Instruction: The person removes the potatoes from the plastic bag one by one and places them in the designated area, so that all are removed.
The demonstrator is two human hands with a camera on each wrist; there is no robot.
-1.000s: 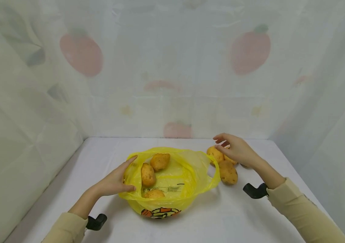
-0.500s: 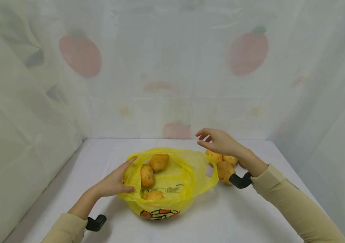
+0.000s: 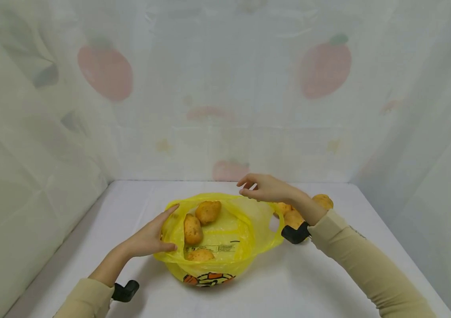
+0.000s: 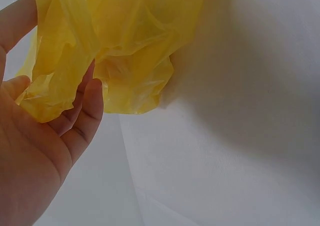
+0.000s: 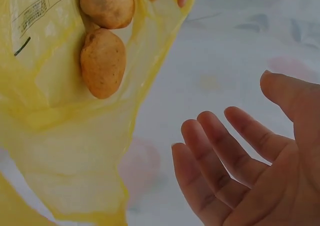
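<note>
Bag work on the bench goes best if the left hand holds its pinch on the near-left rim, mouth wide over three potatoes, while the empty right hand, fingers loosely spread above the far rim, avoids the loose potatoes just beside it.

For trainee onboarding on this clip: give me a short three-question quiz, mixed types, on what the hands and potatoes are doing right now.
1. True or false: the right hand holds a potato.
2. How many potatoes show inside the yellow bag in the head view? A) one B) three C) five
3. Fill in: the left hand grips the bag's ____.

Key:
1. False; its fingers are spread and it holds nothing, above the bag's far rim.
2. B
3. Rim, on the person's left side; more potatoes lie on the table to the right.
</note>
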